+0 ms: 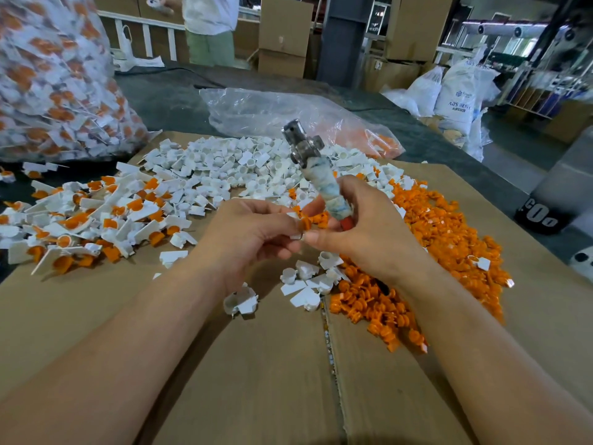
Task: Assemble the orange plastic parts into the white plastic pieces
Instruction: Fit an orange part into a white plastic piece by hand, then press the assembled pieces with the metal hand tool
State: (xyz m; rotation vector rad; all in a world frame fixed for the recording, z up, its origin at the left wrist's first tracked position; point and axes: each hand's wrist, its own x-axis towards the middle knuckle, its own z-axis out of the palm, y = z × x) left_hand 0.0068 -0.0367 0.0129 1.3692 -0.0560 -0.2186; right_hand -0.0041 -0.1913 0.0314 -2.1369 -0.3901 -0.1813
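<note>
Centre of view, above the cardboard sheet [256, 364]:

- Left hand [253, 232]: fingers curled, thumb and forefinger pinching a small white piece [296, 236]. An orange part [306, 223] sits against the top of it. Whether the part is fully seated cannot be told.
- Right hand [359, 232]: fingers curled round the cloth-wrapped handle of a tool [314, 175]. Its fingertip meets the white piece held by the left hand. The tool's grey metal head tilts up and away from the person.
- Pile of white pieces [231, 168]: loose on the cardboard, beyond the hands.
- Pile of orange parts [442, 239]: loose, on the right of the cardboard, partly under the right forearm.
- Assembled pieces [96, 216]: white with orange inserts, heaped on the left edge of the cardboard.
- Scattered white pieces [305, 277]: a few, just below the hands.
- Clear bag [54, 78]: far left, filled with white-and-orange pieces.
- Plastic bag [288, 114]: behind the white pile, lying slack, with orange parts at its right end.
- Background: cardboard boxes [282, 33], white sacks [455, 94] and a standing person [208, 27].
</note>
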